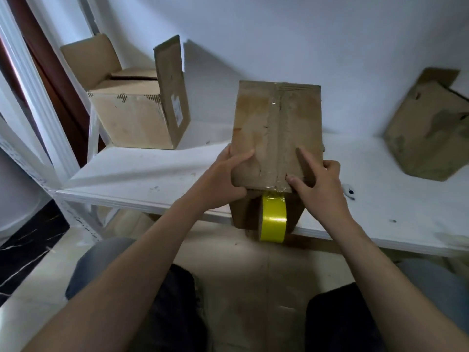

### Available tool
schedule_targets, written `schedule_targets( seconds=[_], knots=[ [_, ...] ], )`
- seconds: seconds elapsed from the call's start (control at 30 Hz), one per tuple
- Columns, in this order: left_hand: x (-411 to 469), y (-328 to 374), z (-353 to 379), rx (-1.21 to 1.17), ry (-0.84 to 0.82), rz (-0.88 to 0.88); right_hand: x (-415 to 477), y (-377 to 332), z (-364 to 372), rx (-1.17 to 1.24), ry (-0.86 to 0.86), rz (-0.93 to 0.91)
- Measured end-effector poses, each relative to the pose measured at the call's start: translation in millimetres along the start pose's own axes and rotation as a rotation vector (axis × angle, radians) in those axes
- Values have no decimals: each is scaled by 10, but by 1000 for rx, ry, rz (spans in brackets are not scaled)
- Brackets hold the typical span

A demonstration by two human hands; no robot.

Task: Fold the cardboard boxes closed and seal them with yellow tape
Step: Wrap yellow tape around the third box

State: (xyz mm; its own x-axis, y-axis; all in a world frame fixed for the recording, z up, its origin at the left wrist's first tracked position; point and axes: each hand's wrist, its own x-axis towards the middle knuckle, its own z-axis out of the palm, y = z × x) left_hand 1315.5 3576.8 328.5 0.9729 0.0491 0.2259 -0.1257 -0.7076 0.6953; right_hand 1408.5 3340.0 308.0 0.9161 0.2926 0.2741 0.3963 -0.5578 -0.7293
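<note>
Left grip (pixel 223 180) on box (pixel 276 128) (lengthwise away)

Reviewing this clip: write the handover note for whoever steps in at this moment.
Left hand grips the middle box at its near left edge, thumb on top.
Right hand holds its near right corner, index finger along the top.
The box sits at the front edge of the white shelf, top flaps folded shut.
Yellow tape shows on its front face only.
Left to do: tape the top seam.
Left box has a flap standing open; right box lies tilted; no yellow tape visible on either.
</note>
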Motion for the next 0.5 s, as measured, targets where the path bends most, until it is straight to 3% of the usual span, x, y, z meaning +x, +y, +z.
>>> schedule_targets(
  seconds=[0.2, 0.37, 0.5],
  knots=[
    [658, -183, 133, -43, -3, 21, 632, 173, -12, -37, -51, 109],
    [929, -527, 346, -17, -147, -81, 948, 372, 157, -226, -189, 148],
    [1063, -728, 492, -111, -88, -59, 1017, 597, 234, -293, -216, 124]
  ],
)
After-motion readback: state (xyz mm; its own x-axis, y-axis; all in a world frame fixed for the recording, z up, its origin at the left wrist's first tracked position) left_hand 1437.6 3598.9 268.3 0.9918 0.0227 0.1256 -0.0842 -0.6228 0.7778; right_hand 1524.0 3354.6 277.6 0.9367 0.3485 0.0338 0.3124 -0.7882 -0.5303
